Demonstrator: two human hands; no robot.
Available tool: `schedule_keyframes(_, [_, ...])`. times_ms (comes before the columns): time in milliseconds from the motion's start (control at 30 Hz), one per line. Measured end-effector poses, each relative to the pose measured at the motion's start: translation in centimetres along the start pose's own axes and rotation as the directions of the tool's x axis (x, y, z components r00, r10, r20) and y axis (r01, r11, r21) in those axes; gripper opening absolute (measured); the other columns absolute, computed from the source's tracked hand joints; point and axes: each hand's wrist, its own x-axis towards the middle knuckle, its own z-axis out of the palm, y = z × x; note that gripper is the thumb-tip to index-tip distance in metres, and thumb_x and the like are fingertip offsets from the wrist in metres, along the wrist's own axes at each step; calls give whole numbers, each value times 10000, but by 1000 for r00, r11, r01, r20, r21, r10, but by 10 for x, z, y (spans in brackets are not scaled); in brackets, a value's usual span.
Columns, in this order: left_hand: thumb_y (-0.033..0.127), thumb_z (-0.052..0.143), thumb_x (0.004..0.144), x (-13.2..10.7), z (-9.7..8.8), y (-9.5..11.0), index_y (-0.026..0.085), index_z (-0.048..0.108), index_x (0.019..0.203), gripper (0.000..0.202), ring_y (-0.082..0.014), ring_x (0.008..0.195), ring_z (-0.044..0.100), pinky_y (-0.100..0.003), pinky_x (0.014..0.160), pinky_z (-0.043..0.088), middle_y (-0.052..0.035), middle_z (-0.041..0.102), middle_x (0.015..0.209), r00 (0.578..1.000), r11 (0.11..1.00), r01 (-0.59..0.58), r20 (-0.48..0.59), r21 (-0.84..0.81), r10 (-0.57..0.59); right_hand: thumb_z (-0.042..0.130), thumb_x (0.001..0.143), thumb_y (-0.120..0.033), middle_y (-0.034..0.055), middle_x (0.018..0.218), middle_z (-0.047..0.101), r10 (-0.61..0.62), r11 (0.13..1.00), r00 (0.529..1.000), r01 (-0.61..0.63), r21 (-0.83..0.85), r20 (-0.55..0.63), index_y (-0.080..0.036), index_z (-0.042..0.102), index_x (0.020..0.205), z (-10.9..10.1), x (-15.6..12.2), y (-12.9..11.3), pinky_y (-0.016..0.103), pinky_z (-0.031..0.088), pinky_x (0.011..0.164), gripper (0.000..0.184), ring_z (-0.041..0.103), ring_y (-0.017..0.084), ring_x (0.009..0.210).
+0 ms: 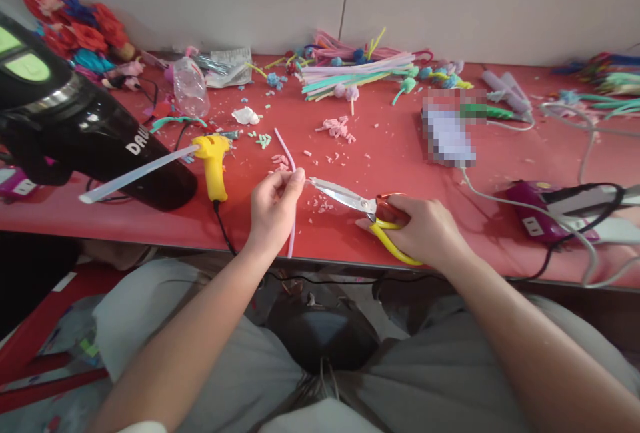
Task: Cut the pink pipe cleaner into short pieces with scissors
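Observation:
My left hand (pixel 274 210) is closed in a pinch on a thin pink pipe cleaner (pixel 286 146), which runs from the table up through my fingers and down past the table edge. My right hand (pixel 425 230) grips yellow-handled scissors (pixel 350 201). Their metal blades point left, with the tips right beside my left fingertips and the pipe cleaner. Small pink cut pieces (pixel 336 128) lie scattered on the red table (pixel 380 160) around both hands.
A yellow glue gun (pixel 214 165) with a clear glue stick lies to the left beside a black handheld appliance (pixel 75 133). Bundles of coloured pipe cleaners (pixel 350 66) sit at the back. A purple power strip (pixel 543 220) and white cables are at the right.

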Motion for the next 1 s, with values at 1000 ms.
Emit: schedule_keyframes(1000, [482, 631, 888, 1, -1, -6, 181, 511, 652, 401, -94, 549, 326, -271, 498, 243, 26, 383, 614, 1000, 1000, 6, -9, 18, -5, 583, 673, -798, -43, 489, 358, -7, 1000, 1000, 7, -27, -4, -239, 311, 583, 0, -1, -2, 259, 218, 493, 628, 218, 102, 470])
